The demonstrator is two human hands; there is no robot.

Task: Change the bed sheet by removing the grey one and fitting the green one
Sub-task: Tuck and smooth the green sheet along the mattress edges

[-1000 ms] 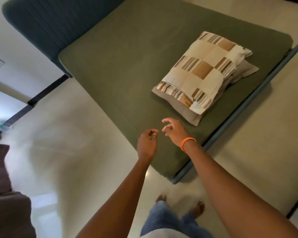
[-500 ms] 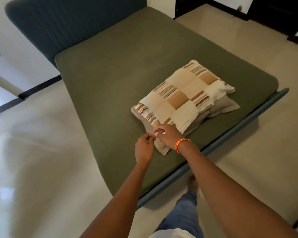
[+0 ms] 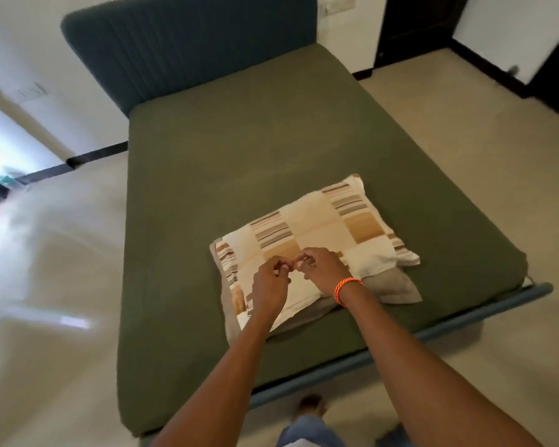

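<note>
Blur hides the fingertips, so whether either hand pinches anything cannot be told. The left hand [image 3: 269,290] and right hand [image 3: 322,269] hover with fingers curled, tips nearly meeting, above the striped pillow [image 3: 317,233], which lies on a grey pillow [image 3: 394,285]. The green sheet [image 3: 239,162] covers the mattress beneath them, reaching the dark headboard [image 3: 188,50]. An orange bracelet [image 3: 346,287] circles the right wrist.

Bed [image 3: 459,321]: green sheet [image 3: 239,150] fitted, two stacked pillows [image 3: 323,227].
</note>
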